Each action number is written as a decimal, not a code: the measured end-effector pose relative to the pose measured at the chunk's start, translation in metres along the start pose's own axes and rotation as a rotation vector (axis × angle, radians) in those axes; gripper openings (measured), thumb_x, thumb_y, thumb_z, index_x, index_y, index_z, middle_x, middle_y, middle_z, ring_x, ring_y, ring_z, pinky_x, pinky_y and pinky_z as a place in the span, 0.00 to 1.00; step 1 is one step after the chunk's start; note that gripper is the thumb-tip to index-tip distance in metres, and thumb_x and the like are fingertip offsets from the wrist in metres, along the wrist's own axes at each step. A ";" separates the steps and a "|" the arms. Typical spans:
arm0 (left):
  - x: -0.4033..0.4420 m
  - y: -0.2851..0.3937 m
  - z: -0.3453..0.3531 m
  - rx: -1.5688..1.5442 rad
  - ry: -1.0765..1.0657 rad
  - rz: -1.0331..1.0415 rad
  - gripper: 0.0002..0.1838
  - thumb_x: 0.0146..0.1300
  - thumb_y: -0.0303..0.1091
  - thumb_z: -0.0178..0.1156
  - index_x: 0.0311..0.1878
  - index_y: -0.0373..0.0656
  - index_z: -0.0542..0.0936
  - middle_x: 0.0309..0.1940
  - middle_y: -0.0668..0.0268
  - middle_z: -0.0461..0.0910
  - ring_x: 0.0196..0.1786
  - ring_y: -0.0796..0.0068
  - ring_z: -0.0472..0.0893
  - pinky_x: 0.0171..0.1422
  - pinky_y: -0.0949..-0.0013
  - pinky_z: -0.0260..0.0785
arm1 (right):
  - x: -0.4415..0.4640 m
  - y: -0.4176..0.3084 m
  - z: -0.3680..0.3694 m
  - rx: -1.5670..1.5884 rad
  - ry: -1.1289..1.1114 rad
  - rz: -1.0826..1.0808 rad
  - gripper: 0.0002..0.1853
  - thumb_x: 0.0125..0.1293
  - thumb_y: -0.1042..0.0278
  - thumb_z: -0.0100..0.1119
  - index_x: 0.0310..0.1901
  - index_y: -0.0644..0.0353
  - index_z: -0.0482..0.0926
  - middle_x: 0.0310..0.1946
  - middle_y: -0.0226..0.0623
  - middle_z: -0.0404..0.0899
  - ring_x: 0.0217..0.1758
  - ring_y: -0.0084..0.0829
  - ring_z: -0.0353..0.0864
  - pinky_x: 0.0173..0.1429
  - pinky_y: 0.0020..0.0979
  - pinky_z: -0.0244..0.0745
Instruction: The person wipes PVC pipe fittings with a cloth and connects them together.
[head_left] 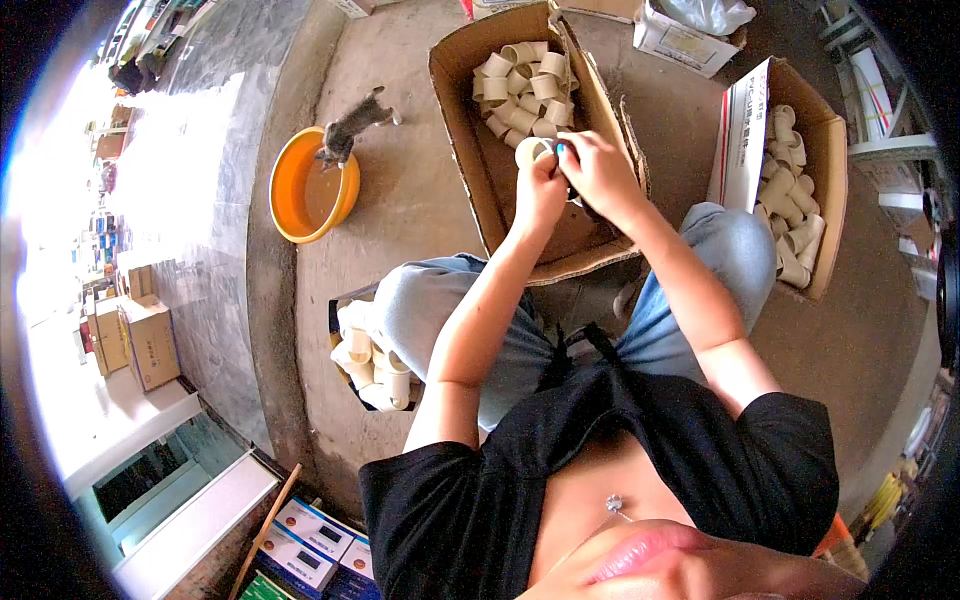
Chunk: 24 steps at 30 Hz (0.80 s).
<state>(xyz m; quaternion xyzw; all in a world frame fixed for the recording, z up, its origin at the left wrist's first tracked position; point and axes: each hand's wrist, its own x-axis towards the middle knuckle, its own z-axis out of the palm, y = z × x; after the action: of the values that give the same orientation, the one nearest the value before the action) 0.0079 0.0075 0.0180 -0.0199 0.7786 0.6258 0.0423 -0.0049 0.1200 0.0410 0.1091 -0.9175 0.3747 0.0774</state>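
My left hand (542, 196) is closed around a cream plastic pipe fitting (532, 151), a short, wide ring seen from its end. My right hand (604, 178) meets it on the right with fingers bent in a pinch. A small spot of blue shows at those fingertips, and something dark lies under the palm; what it is I cannot make out. Both hands are over an open cardboard box (470, 150) between my knees. Loose cream pipe fittings (520, 85) are heaped in its far end.
At the right, a second cardboard box (828, 190) holds more fittings. Fittings (375, 360) also fill a container by my left knee. A grey kitten (350, 128) leans over an orange basin (283, 195) at the left. Another box (675, 45) stands at the back.
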 end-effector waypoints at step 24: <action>-0.015 0.022 0.003 0.196 -0.154 0.458 0.07 0.46 0.21 0.59 0.31 0.36 0.75 0.25 0.57 0.74 0.29 0.60 0.73 0.38 0.65 0.66 | 0.022 0.038 -0.024 0.384 -0.239 0.360 0.20 0.63 0.54 0.45 0.30 0.64 0.78 0.26 0.44 0.79 0.30 0.38 0.79 0.38 0.36 0.71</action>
<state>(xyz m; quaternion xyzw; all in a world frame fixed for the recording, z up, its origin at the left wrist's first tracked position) 0.0210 0.0146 0.0397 0.2087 0.8141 0.5405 -0.0394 -0.0345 0.1598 0.0371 0.0004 -0.8369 0.5337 -0.1211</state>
